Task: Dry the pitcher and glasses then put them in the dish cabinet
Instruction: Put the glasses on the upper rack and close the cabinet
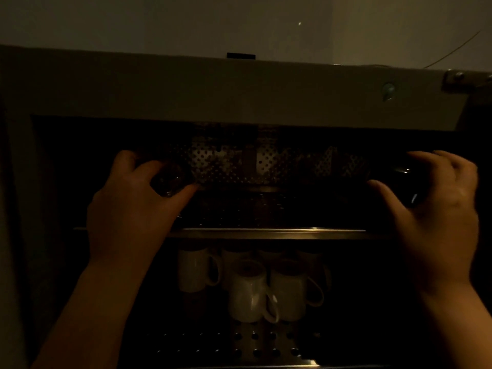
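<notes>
I see both hands raised into the open grey metal dish cabinet (239, 83), at the level of its upper perforated steel shelf (266, 233). I take this shelf as my landmark.

The left hand (130, 209) is above the left part of the shelf, and its grip is closed around a small clear drinking glass (169, 179); the fingers wrap its side and the thumb presses from the right. The right hand (439, 209) is above the right end of the shelf and is clamped on a second glass, dark and shiny in this light (404, 185). I cannot tell whether either glass already touches the shelf.

Below the shelf, on the lower level, a group of white ceramic mugs (250, 291) stands upside down. The pitcher I do not see.

My judgement about handling: the glasses are light and stiff, but fragile, and smooth glass can be slippery if some water remains. I think it is best to hold each one around the middle of the wall, not at the thin rim, and to set it down slowly, because the metal shelf is hard. The darkness makes the depth difficult to judge, so a knock against the shelf edge is possible.
</notes>
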